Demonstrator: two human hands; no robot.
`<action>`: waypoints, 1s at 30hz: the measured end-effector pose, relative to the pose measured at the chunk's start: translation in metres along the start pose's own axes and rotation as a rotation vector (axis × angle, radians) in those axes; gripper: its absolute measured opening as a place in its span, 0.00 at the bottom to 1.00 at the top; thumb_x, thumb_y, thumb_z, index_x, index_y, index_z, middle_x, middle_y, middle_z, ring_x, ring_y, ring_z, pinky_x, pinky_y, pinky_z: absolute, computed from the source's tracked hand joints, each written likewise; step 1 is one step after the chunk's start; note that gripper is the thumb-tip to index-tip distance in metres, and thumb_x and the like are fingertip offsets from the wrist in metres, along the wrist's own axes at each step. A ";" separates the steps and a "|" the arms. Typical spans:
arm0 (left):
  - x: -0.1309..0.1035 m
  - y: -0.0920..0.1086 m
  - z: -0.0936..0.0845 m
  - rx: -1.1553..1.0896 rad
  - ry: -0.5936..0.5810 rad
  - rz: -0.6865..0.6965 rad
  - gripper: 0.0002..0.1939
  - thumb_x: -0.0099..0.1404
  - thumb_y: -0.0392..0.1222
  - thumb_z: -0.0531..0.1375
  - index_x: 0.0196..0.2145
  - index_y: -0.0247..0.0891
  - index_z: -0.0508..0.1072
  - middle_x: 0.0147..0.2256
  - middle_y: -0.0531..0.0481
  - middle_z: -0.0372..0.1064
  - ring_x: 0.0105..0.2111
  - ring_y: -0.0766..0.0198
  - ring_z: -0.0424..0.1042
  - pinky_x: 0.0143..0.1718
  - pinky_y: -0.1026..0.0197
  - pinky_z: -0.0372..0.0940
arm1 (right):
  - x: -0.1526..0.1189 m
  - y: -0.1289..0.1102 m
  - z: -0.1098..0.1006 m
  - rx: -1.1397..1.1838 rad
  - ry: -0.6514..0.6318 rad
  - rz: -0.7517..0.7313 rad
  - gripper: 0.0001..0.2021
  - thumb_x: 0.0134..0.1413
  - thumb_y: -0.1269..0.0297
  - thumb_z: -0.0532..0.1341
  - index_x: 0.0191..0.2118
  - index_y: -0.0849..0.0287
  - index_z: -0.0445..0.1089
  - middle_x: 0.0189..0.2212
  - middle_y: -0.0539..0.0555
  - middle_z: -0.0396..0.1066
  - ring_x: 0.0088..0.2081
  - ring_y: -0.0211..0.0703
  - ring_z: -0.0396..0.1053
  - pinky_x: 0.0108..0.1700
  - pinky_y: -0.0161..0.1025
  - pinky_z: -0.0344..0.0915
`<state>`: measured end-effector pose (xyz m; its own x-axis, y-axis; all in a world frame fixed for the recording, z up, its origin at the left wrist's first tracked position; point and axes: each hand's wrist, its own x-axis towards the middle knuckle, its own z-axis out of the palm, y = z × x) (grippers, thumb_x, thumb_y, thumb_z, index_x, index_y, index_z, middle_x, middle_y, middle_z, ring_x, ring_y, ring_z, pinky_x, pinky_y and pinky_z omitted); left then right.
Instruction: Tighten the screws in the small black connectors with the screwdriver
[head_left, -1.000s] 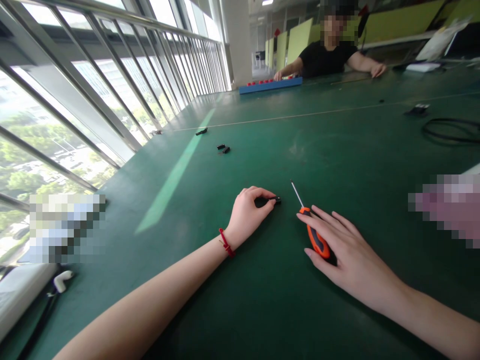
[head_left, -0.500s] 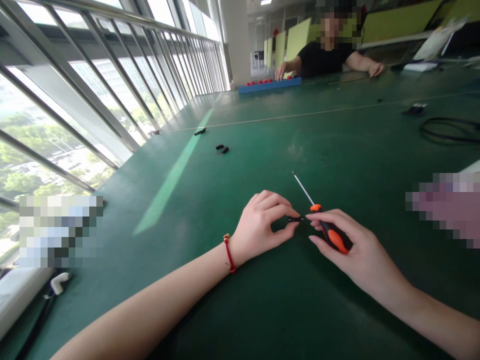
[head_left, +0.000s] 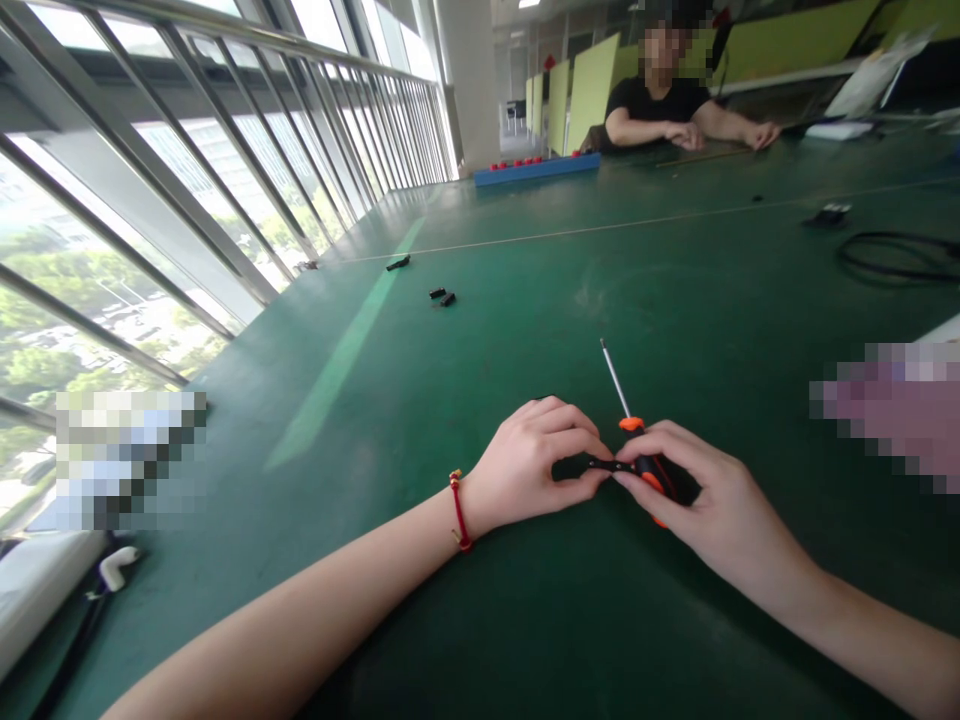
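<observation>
My left hand (head_left: pixel 532 455), with a red cord bracelet (head_left: pixel 459 515) at the wrist, pinches a small narrow black piece (head_left: pixel 615 466) between thumb and fingers. Tiny light spots show along that piece; its exact kind is not clear. My right hand (head_left: pixel 712 500) is closed around a screwdriver (head_left: pixel 631 424) with an orange and black handle. The silver shaft points up and away from me, its tip clear of the black piece. The right thumb and fingertips meet the right end of the black piece, directly beside the left fingertips.
Several small black parts (head_left: pixel 444 298) lie farther back on the green tabletop (head_left: pixel 510 340). A blue rack with red pieces (head_left: pixel 536 172) stands at the far edge, near a seated person (head_left: pixel 652 120). Black cable (head_left: pixel 892 262) coils at right. Metal railing (head_left: pixel 225 150) borders the left side.
My hands have come together, and the right fingertips now touch the black piece. The screwdriver has turned more upright. Across the table, the person's hand has left the blue rack.
</observation>
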<state>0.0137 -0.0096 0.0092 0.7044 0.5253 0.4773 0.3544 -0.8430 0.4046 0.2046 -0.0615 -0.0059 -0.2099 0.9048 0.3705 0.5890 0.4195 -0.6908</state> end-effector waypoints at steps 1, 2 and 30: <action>0.000 0.000 0.000 0.007 -0.001 -0.005 0.08 0.62 0.42 0.57 0.34 0.39 0.75 0.37 0.50 0.73 0.38 0.64 0.68 0.40 0.60 0.61 | 0.000 0.000 0.000 -0.001 -0.003 -0.002 0.01 0.54 0.68 0.60 0.33 0.56 0.66 0.31 0.50 0.65 0.34 0.38 0.67 0.35 0.35 0.63; 0.000 0.000 0.000 0.014 -0.004 -0.009 0.08 0.62 0.42 0.57 0.34 0.39 0.75 0.37 0.50 0.73 0.38 0.64 0.68 0.40 0.60 0.61 | 0.000 0.000 0.000 -0.002 -0.004 -0.004 0.01 0.54 0.68 0.59 0.33 0.56 0.66 0.31 0.50 0.65 0.34 0.38 0.67 0.35 0.35 0.63; -0.004 -0.005 0.002 0.346 0.130 -0.404 0.04 0.61 0.40 0.58 0.31 0.40 0.73 0.48 0.50 0.68 0.47 0.56 0.65 0.47 0.51 0.61 | -0.001 0.001 0.000 0.049 0.052 0.185 0.13 0.48 0.65 0.60 0.41 0.56 0.62 0.33 0.52 0.63 0.31 0.39 0.67 0.36 0.38 0.67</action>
<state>0.0105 -0.0078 0.0040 0.3960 0.8066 0.4389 0.7783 -0.5484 0.3058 0.2052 -0.0619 -0.0073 -0.0607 0.9623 0.2653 0.5745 0.2510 -0.7790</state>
